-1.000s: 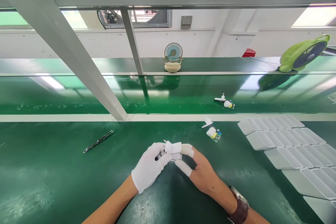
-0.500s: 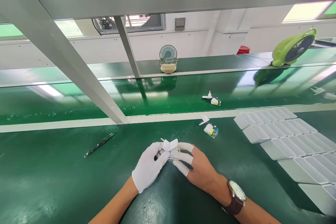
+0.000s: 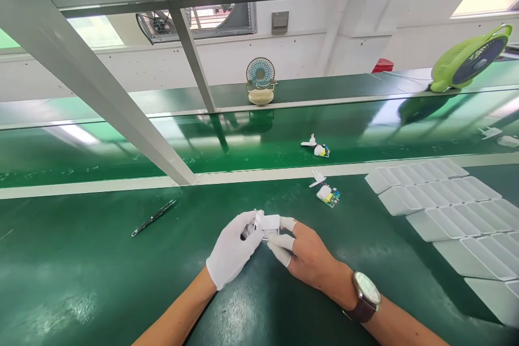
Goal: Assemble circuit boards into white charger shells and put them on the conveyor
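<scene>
My left hand [image 3: 233, 251], in a white glove, and my right hand [image 3: 302, 251], bare with white finger cots and a wristwatch, meet over the green bench. Both pinch a small white plastic charger housing [image 3: 267, 223] between their fingertips, just above the bench top. A loose circuit board with a white plug piece [image 3: 327, 193] lies a short way beyond my right hand. Another such set [image 3: 316, 147] sits on the conveyor belt behind it.
Metal tweezers [image 3: 153, 217] lie to the left. Rows of white plastic housings [image 3: 454, 211] cover the right side. A small blue desk fan [image 3: 260, 81] and a green fan [image 3: 466, 62] stand on the far shelf. A grey slanted frame beam [image 3: 93, 86] crosses the upper left.
My hands stay together on the white housing, turning it slightly; fingers have closed tighter around it. The set on the belt has drifted left.
</scene>
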Demonstrator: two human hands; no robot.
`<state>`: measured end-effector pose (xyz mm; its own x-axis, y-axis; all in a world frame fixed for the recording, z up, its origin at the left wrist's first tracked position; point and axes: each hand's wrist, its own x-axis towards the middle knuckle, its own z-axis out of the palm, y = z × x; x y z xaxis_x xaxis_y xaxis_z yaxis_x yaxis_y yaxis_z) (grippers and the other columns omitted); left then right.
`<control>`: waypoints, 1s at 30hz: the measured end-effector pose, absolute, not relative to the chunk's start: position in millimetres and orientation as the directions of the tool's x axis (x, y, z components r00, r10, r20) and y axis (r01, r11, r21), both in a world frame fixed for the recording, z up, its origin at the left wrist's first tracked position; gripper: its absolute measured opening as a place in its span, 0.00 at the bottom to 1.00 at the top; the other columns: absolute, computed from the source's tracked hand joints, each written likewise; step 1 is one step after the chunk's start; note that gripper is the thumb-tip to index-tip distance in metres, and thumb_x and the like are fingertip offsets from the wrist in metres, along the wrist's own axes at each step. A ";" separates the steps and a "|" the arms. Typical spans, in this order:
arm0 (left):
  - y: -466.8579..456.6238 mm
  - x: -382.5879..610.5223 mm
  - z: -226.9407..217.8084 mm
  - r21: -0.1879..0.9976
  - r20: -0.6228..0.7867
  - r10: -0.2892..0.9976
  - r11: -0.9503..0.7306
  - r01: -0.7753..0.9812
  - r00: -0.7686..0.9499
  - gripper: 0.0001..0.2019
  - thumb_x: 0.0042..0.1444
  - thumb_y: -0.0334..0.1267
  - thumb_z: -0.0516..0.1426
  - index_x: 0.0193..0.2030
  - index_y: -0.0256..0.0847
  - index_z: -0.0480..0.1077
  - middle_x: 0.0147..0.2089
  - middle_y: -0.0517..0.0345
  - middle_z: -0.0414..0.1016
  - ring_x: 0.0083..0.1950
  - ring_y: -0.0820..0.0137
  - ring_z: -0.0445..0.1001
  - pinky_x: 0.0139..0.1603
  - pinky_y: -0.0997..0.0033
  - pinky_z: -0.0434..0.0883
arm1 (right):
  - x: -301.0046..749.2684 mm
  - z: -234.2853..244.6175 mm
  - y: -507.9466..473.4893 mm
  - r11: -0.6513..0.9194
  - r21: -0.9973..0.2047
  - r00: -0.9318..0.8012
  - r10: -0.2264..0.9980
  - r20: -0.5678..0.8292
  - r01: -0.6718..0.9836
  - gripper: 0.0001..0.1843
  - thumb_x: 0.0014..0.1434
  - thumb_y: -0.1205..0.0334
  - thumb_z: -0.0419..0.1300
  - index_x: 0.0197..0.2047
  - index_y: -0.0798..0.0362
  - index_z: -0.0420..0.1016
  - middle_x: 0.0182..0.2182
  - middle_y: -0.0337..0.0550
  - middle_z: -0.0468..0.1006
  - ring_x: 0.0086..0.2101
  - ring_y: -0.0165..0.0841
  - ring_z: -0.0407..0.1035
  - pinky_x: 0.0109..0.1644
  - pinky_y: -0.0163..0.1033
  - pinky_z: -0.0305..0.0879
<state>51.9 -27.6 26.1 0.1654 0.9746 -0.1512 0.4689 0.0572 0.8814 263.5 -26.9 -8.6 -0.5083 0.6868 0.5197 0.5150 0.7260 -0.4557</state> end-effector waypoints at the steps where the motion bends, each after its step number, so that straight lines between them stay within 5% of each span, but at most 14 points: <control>1: -27.7 51.4 26.2 0.878 -0.141 0.976 0.046 0.476 0.166 0.19 0.65 0.47 0.56 0.59 0.44 0.71 0.46 0.57 0.79 0.43 0.67 0.76 0.46 0.66 0.73 | 263.3 -7.7 -26.8 0.721 -0.474 -0.500 0.693 0.520 0.506 0.11 0.68 0.64 0.59 0.52 0.46 0.77 0.54 0.50 0.77 0.49 0.40 0.76 0.50 0.47 0.77; 8: -32.3 46.2 23.6 0.759 0.105 0.993 -0.121 0.640 0.062 0.10 0.57 0.41 0.63 0.44 0.44 0.72 0.37 0.62 0.73 0.35 0.71 0.69 0.40 0.67 0.71 | 263.6 1.4 -27.9 0.633 -0.621 -0.446 0.771 0.454 0.462 0.18 0.68 0.63 0.60 0.60 0.44 0.73 0.56 0.46 0.76 0.53 0.38 0.75 0.55 0.45 0.77; 13: -37.8 43.8 19.5 0.659 0.277 0.950 -0.299 0.690 0.147 0.05 0.60 0.43 0.63 0.37 0.46 0.75 0.41 0.58 0.76 0.43 0.67 0.73 0.46 0.64 0.72 | 263.6 -0.2 -27.9 0.627 -0.625 -0.445 0.776 0.447 0.466 0.21 0.68 0.63 0.60 0.64 0.44 0.69 0.56 0.48 0.76 0.53 0.39 0.75 0.56 0.46 0.76; 17: -38.5 42.3 22.2 0.573 0.253 0.922 -0.386 0.723 0.292 0.08 0.64 0.41 0.61 0.47 0.55 0.80 0.42 0.58 0.78 0.46 0.64 0.74 0.49 0.62 0.71 | 262.8 0.4 -27.1 0.647 -0.595 -0.464 0.761 0.454 0.478 0.23 0.68 0.64 0.60 0.65 0.44 0.68 0.56 0.48 0.76 0.54 0.39 0.74 0.56 0.46 0.77; 26: -36.2 43.0 30.2 0.526 0.165 0.923 -0.381 0.761 0.348 0.11 0.67 0.45 0.57 0.49 0.59 0.81 0.44 0.57 0.79 0.48 0.62 0.73 0.48 0.60 0.70 | 264.6 5.3 -25.8 0.668 -0.553 -0.486 0.743 0.460 0.498 0.22 0.68 0.62 0.61 0.64 0.44 0.69 0.55 0.48 0.77 0.51 0.39 0.76 0.54 0.47 0.78; 30: -35.1 43.1 37.6 0.403 0.140 0.888 -0.456 0.794 0.439 0.15 0.70 0.43 0.52 0.39 0.51 0.81 0.37 0.56 0.77 0.42 0.64 0.73 0.44 0.62 0.67 | 266.8 3.4 -26.5 0.694 -0.494 -0.435 0.717 0.545 0.524 0.22 0.67 0.59 0.63 0.63 0.46 0.69 0.51 0.49 0.78 0.50 0.42 0.75 0.52 0.49 0.77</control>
<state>43.1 -35.1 37.6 0.4388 0.8875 0.1403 0.7935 -0.4561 0.4029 266.8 -26.5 3.4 -0.4351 0.7167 0.5450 0.5239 0.6938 -0.4941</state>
